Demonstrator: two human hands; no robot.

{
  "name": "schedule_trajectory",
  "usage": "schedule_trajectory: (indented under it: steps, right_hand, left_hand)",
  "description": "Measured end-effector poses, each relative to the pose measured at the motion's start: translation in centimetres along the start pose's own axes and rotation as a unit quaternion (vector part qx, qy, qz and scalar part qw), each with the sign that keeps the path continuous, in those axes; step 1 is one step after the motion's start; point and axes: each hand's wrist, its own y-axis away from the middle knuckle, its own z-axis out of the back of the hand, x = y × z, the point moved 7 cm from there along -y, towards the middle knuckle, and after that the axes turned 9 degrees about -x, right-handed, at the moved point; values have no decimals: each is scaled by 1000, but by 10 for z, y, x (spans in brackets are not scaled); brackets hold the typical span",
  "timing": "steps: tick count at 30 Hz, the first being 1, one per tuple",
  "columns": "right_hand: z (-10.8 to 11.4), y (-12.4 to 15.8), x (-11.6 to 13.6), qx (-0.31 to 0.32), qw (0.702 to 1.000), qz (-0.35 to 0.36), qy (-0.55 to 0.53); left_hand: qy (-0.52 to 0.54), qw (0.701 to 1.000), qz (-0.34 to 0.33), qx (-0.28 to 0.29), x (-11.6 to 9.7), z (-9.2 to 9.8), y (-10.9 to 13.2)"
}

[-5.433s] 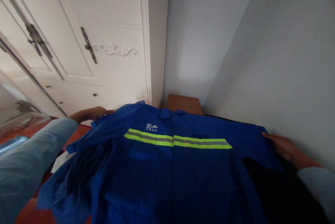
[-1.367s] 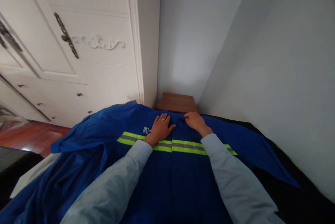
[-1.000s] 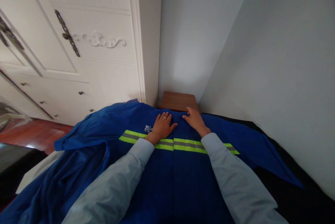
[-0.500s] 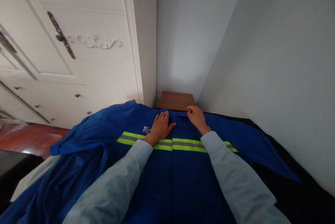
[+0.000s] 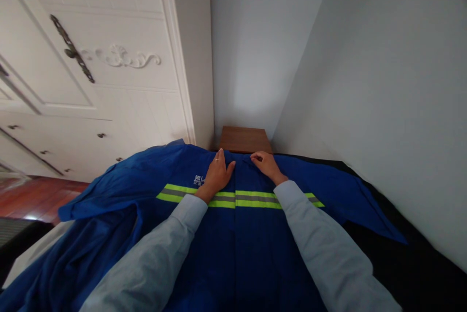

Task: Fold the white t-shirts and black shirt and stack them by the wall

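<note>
A blue work jacket (image 5: pixel 255 244) lies spread out with its front facing up, a yellow-green and grey reflective stripe (image 5: pixel 255 199) running across the chest. White lettering (image 5: pixel 197 180) marks the chest on the left. My left hand (image 5: pixel 218 172) rests on the jacket near the collar, fingers stretched out and thumb apart, a ring on one finger. Just to the right of the front seam, my right hand (image 5: pixel 265 164) is closed in a pinch at the collar edge. Its fingertips partly hide the fabric there.
A white wardrobe (image 5: pixel 138 20) with dark metal handles rises at the left. Grey walls (image 5: pixel 383 83) meet in the corner ahead and on the right. A brown wooden piece (image 5: pixel 244 139) stands beyond the collar. Black fabric (image 5: pixel 397 273) lies beneath the jacket's right side.
My right hand has moved left and slightly down, toward the front seam, with the collar edge at its fingertips. My left hand has tilted, its fingers closer together. The view has shifted slightly.
</note>
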Motion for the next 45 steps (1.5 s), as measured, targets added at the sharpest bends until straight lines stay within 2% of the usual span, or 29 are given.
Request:
schedule_trajectory:
  steps: [3, 5, 7, 10, 14, 20, 24, 27, 31, 38, 45]
  right_hand:
    - [11, -1, 0, -70, 997, 3, -26]
    - [19, -1, 2, -115, 993, 7, -30]
    - [26, -1, 3, -149, 989, 6, -22]
    - [32, 0, 3, -176, 984, 5, -8]
    - [23, 0, 4, -134, 991, 26, -4]
    - [-8, 2, -5, 2, 999, 20, 27]
    - [-12, 2, -9, 14, 999, 19, 44]
    - [-12, 1, -6, 18, 998, 26, 55]
    - [-12, 0, 1, 38, 991, 35, 127]
    - [-15, 1, 15, 62, 975, 33, 210]
    - [-19, 9, 24, 98, 957, 10, 274]
  left_hand:
    - [96, 989, 76, -81, 15, 10, -6]
    - [149, 976, 98, -125, 18, 18, -8]
    - [180, 968, 93, -151, 15, 26, -8]
    - [189, 966, 89, -154, 10, 32, -9]
    - [171, 974, 90, -121, 9, 30, -10]
    - [146, 989, 28, 22, -6, 17, -10]
    - [144, 985, -24, 88, -22, 13, -7]
    - [127, 986, -42, 101, -27, 12, -7]
    - [93, 987, -56, 115, -29, 9, -7]
    - [-7, 989, -79, 125, -35, 3, -4]
    - [-79, 975, -137, 155, -47, -3, 0]
